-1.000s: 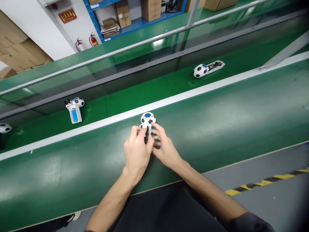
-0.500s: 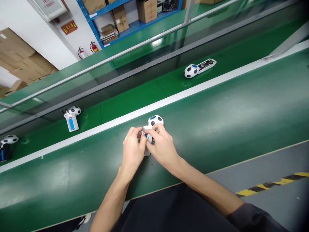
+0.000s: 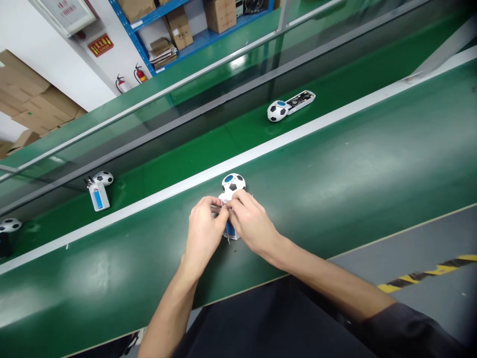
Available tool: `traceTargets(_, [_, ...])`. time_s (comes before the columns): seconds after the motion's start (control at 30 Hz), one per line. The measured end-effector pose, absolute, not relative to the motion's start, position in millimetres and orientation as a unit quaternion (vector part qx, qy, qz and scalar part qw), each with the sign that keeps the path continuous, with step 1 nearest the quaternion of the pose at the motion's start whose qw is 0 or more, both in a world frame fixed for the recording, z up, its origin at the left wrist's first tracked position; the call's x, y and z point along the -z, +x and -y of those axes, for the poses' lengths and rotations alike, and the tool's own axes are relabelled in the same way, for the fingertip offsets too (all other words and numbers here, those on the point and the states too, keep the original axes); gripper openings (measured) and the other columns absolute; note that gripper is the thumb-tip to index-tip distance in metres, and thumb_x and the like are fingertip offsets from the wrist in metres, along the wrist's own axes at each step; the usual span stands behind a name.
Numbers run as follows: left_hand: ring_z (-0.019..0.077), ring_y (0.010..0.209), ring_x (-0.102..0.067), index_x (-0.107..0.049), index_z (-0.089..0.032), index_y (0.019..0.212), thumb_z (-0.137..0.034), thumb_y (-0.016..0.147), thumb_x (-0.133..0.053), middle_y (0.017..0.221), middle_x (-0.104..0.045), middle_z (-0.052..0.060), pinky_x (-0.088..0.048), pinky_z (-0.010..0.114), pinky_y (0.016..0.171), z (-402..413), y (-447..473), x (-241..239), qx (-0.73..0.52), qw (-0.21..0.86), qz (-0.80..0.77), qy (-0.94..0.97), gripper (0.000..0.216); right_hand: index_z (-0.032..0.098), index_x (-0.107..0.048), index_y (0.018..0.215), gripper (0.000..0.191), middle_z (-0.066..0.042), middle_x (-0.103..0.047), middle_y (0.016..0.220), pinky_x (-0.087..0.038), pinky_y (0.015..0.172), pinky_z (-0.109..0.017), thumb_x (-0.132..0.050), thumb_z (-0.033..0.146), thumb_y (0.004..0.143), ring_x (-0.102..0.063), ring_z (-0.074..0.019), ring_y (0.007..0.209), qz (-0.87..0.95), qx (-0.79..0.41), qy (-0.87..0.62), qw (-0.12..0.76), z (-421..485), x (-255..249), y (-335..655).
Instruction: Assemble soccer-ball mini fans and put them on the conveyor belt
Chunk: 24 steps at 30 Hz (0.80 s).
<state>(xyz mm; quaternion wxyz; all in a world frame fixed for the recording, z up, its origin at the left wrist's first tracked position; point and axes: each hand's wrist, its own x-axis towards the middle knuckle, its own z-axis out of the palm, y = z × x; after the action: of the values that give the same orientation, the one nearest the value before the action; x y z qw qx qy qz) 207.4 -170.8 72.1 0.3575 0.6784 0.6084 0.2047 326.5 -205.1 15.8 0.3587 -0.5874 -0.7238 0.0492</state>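
A white plastic device with a soccer-ball head [image 3: 233, 183] lies on the green bench in front of me, its ball end pointing away. Both hands meet over its neck, fingertips close together. My left hand [image 3: 204, 229] is closed in a pinch at the left side of the neck. From the right, my right hand [image 3: 254, 219] is closed with thumb and fingers at the same spot. A blue block [image 3: 230, 229] shows in the open lower housing, below my fingers. Something thin sticks out beside it. The exact part between my fingertips is hidden.
Beyond the white rail [image 3: 186, 187], a green conveyor belt [image 3: 201, 154] carries a similar device [image 3: 278, 111] with exposed circuitry, another device [image 3: 99, 196] with a blue block, and a third ball [image 3: 10, 225] at the left edge. A blue shelf [image 3: 212, 38] stands behind.
My right hand has shifted slightly, and more of the blue block shows below my fingers. The ball head appears turned a little. The devices on the belt have moved left.
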Motion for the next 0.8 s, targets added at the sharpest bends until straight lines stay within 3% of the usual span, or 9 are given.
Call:
traceTargets(0.27, [0.0146,0.064,-0.068,-0.067,-0.017,0.074,-0.021,0.071,-0.065,0.069,-0.071,0.001,-0.049,0.021,0.059,171.1,205.1,-71.3,-0.278,0.368,-0.634,0.621,0.006,0.011,-0.063,0.084,0.021,-0.011,-0.057,0.087,-0.047,0.065,-0.034,-0.044,0.003,0.091,-0.049,-0.0214,0.078,0.751,-0.010,-0.572,0.328,207.3,-23.5,326.3])
traceTargets(0.8, [0.0150,0.068,-0.069,-0.070,-0.012,0.081,-0.022,0.072,-0.069,0.075,-0.073,0.004,-0.055,0.022,0.065,178.3,203.2,-63.9,-0.426,0.412,-0.602,0.535,0.013,0.012,-0.064,0.086,0.022,-0.010,-0.061,0.090,-0.045,0.063,-0.033,-0.045,0.002,0.088,-0.046,-0.0222,0.080,0.727,0.016,-0.593,0.347,204.5,-25.7,322.8])
